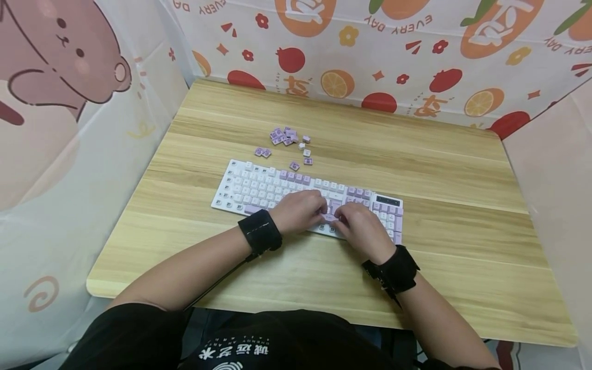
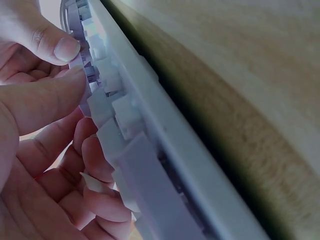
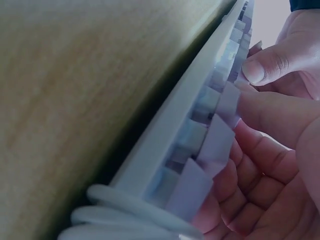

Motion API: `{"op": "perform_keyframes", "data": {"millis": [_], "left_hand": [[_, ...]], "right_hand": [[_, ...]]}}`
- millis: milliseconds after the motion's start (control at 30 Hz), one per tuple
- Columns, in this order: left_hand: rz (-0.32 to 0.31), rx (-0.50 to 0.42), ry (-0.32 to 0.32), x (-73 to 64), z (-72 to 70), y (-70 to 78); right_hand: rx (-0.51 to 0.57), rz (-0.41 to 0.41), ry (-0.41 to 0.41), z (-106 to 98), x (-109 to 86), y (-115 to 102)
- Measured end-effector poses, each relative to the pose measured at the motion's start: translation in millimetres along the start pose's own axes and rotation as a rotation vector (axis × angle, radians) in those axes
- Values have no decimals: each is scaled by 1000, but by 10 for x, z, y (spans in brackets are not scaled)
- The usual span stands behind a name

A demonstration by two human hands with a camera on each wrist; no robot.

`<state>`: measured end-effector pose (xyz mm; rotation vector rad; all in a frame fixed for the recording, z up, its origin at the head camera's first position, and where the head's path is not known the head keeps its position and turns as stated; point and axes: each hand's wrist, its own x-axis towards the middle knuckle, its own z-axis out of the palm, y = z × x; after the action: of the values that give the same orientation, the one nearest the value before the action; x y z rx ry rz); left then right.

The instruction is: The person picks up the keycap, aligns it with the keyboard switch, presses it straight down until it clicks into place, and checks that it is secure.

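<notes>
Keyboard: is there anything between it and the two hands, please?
Nothing visible: the left hand and the right hand both touch the keyboard, and the loose keys lie beyond its far edge.

The left hand (image 1: 300, 209) was just beside the right hand (image 1: 363, 226), the two angled toward each other, backs facing the head camera. Behind the left hand came the left wrist (image 1: 281, 218), and from it the left arm (image 1: 185, 275) ran back and outward. From the right hand, the right wrist (image 1: 385, 254) and right arm (image 1: 450, 313) slanted back to the other side. The left thumb (image 2: 45, 102) reached forward, its tip near that of the right thumb (image 3: 275, 112). The left fingers (image 2: 95, 155) and right fingers (image 3: 240, 175) were curled, both hands in a pinching pose.
</notes>
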<state>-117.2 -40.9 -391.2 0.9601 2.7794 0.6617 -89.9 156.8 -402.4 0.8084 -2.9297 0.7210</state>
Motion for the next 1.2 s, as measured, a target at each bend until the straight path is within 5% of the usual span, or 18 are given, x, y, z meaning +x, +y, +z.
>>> {"op": "perform_keyframes", "data": {"millis": [1200], "left_hand": [[8,-47,-23,5,17,-55]], "right_hand": [[-10,-17,44,40,-34,46]]}}
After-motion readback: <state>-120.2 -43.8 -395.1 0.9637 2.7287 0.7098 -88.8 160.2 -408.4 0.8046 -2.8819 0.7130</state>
